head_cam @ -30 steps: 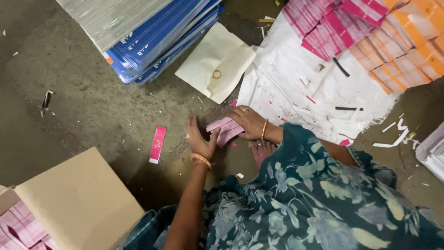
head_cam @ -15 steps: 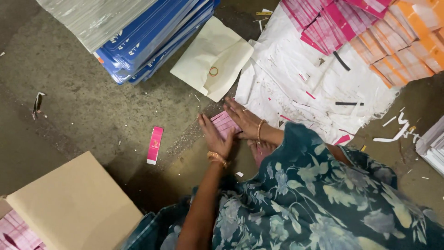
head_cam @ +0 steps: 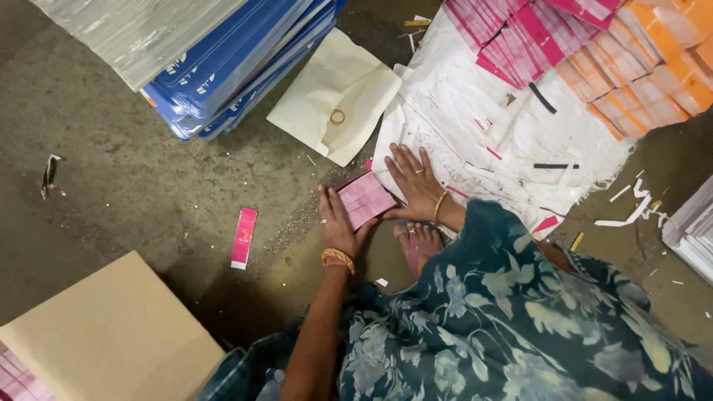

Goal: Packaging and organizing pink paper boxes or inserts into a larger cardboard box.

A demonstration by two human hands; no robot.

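A small stack of pink flat cartons (head_cam: 365, 199) rests on the floor in front of me, pressed between both hands. My left hand (head_cam: 338, 223) holds its left side, fingers curled under the edge. My right hand (head_cam: 413, 182) lies flat with fingers spread against its right side, partly on the white sheeting (head_cam: 475, 126). My bare foot (head_cam: 420, 241) is just below the stack.
One loose pink carton (head_cam: 243, 236) lies on the grey floor to the left. A cream envelope (head_cam: 338, 95) with a rubber band, blue bundles (head_cam: 230, 67), rows of pink (head_cam: 512, 37) and orange cartons (head_cam: 631, 82), and a brown cardboard box (head_cam: 104, 334) surround me.
Both hands have closed in on the pink stack and squared it up; the right hand has flattened out with fingers spread. The view shifted slightly.
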